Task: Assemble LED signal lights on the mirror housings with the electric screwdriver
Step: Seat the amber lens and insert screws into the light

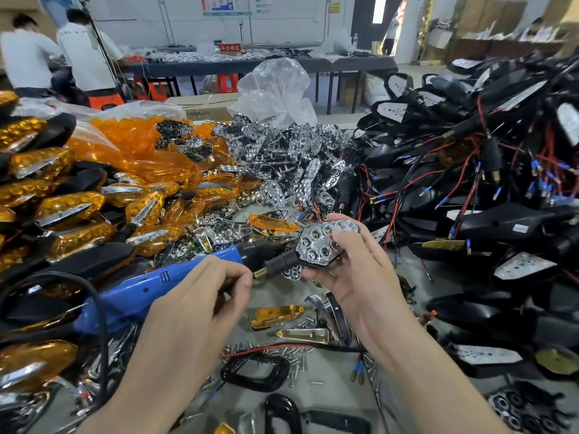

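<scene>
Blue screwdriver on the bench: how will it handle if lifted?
Blue screwdriver: likely a rigid, hard-shelled body. Its black cord loops off left, so it will probably drag and tug. The rounded barrel may roll on the cluttered parts.

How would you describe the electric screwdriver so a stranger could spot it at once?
Start at the heap of orange lenses on the left. Just below it a long tool lies slanted, its black nose toward the signal light in the right hand: the electric screwdriver. Nothing else nearby has a long bright-blue body.

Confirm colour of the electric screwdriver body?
The electric screwdriver has a blue body with a black nose. The head view shows it best.
</scene>
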The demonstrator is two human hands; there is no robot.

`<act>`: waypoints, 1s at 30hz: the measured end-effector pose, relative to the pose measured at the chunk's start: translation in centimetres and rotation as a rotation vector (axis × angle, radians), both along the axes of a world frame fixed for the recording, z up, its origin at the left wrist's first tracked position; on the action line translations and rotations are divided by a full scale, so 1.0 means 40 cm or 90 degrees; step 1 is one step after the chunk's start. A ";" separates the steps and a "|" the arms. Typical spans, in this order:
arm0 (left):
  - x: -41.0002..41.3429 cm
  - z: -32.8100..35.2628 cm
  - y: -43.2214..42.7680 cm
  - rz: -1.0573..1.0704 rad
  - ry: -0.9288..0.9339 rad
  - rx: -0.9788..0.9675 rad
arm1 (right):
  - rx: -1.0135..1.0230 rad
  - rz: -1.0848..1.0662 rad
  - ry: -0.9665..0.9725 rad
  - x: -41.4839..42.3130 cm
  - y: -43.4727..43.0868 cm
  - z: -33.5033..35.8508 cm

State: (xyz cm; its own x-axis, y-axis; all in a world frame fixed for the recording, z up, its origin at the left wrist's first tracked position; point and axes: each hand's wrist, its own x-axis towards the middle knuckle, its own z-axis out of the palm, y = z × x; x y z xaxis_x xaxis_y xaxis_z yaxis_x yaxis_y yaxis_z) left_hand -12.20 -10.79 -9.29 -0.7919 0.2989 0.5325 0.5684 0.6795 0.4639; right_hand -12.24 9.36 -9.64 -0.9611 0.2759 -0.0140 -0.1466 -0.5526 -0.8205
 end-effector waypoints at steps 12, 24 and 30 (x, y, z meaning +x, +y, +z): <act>-0.035 -0.004 -0.011 -0.034 0.096 -0.017 | -0.012 0.002 0.017 0.002 0.000 -0.007; -0.029 -0.001 -0.010 -0.026 0.085 -0.022 | 0.036 -0.009 0.062 0.003 0.002 -0.019; -0.025 0.029 0.024 -0.057 -0.037 0.000 | 0.092 -0.003 0.088 -0.003 -0.003 -0.032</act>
State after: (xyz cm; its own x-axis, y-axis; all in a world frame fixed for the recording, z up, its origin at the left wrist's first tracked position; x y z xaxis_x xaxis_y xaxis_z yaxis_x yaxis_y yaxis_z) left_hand -13.21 -9.84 -8.15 -0.7912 0.3699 0.4870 0.5994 0.6267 0.4979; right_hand -12.37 9.23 -10.91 -0.9499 0.2699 0.1575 -0.2653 -0.4298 -0.8631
